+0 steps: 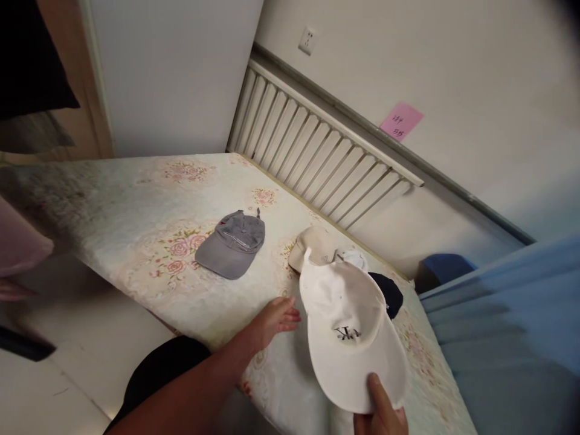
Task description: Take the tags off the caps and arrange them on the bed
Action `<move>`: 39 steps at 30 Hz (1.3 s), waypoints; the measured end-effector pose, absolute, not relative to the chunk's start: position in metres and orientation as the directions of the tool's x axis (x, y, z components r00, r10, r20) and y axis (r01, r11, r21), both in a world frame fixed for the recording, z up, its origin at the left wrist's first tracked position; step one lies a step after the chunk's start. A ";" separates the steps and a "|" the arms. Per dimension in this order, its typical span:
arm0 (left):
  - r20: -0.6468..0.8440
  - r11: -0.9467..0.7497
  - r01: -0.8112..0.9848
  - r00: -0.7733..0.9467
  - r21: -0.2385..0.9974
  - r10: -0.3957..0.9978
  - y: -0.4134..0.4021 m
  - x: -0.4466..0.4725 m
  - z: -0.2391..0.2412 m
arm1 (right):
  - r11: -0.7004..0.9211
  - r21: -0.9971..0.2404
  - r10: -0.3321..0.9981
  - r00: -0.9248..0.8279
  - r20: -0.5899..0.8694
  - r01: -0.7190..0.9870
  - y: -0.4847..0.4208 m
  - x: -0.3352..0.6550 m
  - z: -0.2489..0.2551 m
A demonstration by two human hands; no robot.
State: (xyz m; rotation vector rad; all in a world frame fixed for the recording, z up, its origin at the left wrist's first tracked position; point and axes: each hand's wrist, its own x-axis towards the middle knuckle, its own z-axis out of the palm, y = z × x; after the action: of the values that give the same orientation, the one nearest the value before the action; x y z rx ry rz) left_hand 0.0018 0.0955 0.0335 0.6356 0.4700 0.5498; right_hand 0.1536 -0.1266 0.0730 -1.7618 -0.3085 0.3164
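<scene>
My right hand grips a white baseball cap by its brim, thumb on top, and holds it above the bed. Black letters show on the front of its crown. Left of this cap is my left hand, fingers stretched out and holding nothing, apart from the cap. A grey cap lies on the bed further left, brim toward me. Behind the white cap are a beige cap, another white cap and a dark navy cap, all partly hidden by it.
The bed has a pale flowered cover. A white radiator runs along the wall behind it. Blue curtain fabric hangs at the right, with a blue object near it. A pink note is on the wall.
</scene>
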 end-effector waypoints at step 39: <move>0.155 -0.118 -0.103 0.561 0.988 0.813 0.082 0.002 0.049 | -0.149 -0.653 0.909 0.362 0.205 0.743 -0.030 0.101 0.042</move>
State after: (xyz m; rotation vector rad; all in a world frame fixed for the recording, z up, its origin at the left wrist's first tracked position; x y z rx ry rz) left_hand 0.0025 0.0821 0.0490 1.4916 0.6378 0.8768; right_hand 0.1013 -0.0297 0.0416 -1.9402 -1.4310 0.3098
